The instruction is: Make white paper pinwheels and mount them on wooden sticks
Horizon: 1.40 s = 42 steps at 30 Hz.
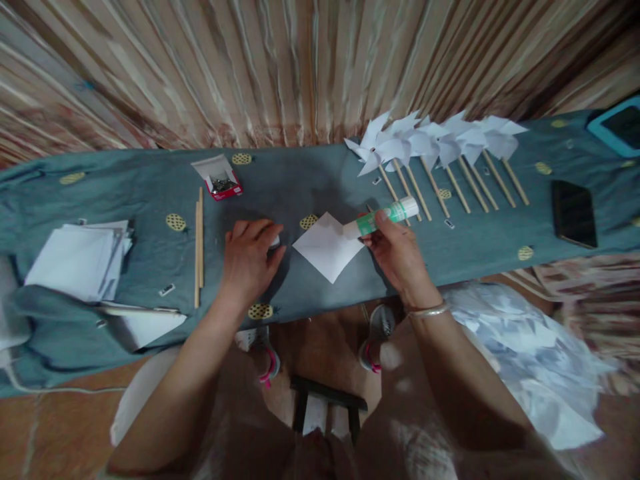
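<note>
A green and white glue stick [387, 215] is gripped in my right hand [397, 250], its white end tilted down at the right part of a white paper square [325, 250]. The square lies like a diamond on the cloth, with a crease visible. To its left, the fingers of my left hand [251, 257] curl round a small white cap [275, 241], mostly hidden under them. Wooden sticks [199, 243] lie left of that hand. Behind them stands an open red and white box [220, 181] of small metal pieces.
Several white paper pinwheels [435, 141] on sticks lie in a row at the back right. A black phone [574, 213] and a blue-framed device [620, 127] are farther right. A paper stack [75, 257] sits left. Below the right edge is a plastic bag [535, 353] of white paper pieces.
</note>
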Each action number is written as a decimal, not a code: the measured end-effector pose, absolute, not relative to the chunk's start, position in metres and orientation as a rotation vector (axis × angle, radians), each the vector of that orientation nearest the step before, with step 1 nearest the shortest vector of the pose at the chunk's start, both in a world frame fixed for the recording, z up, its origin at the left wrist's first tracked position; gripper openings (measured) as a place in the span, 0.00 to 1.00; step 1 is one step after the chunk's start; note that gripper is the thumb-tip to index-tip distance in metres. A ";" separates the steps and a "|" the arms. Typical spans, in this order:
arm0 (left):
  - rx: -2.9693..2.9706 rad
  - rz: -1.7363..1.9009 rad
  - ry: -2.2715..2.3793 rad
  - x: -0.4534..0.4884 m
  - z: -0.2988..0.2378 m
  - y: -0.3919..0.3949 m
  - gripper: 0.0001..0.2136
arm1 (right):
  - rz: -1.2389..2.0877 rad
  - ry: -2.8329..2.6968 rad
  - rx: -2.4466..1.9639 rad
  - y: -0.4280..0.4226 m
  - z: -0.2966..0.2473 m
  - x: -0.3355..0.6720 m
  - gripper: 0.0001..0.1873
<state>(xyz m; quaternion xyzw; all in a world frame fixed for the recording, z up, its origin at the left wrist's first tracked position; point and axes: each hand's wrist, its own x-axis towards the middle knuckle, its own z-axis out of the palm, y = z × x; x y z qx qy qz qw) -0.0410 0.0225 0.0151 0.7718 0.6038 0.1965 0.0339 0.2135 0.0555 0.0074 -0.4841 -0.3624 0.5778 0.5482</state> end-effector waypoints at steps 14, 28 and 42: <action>0.880 1.271 1.257 -0.003 0.017 0.014 0.19 | 1.774 -0.555 -0.842 0.035 0.026 0.197 0.16; 0.861 1.227 1.209 0.007 0.022 0.012 0.19 | 1.693 -0.600 -0.935 0.031 0.027 0.195 0.18; 0.957 1.242 1.233 0.007 0.024 0.010 0.19 | 1.694 -0.693 -0.992 0.029 0.026 0.193 0.19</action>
